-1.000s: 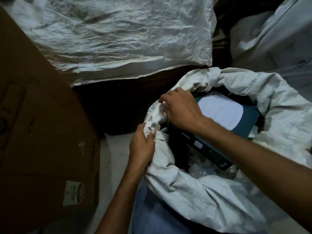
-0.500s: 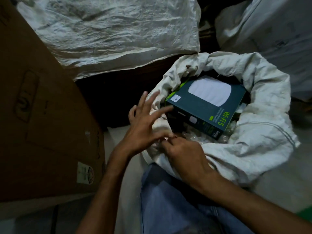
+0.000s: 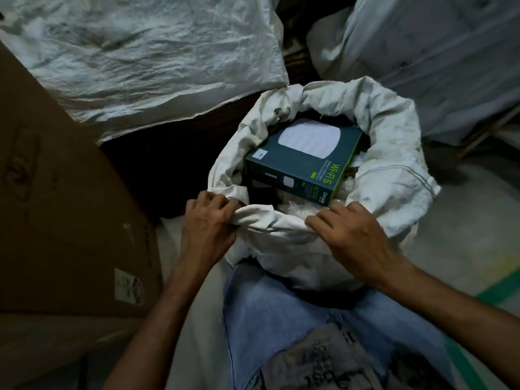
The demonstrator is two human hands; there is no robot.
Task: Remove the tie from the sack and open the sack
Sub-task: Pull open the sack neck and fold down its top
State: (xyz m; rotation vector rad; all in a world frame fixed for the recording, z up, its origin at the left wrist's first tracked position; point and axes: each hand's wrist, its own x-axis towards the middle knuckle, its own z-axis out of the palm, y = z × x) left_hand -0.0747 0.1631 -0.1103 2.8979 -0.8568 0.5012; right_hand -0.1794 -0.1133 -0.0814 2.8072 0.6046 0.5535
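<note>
Sack [image 3: 394, 181] open, holds Wi-Fi box [image 3: 302, 161], plastic wrap [image 3: 295, 211].

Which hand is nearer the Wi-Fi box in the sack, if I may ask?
Right. The right hand grips the sack rim at the Wi-Fi box's near corner; the left hand grips it farther left.

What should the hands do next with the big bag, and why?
Probably fold the near rim of the white woven sack down and outward. The left hand and right hand both hold that rim, no tie shows, and the dark teal cardboard box sits high inside the open mouth.
</note>
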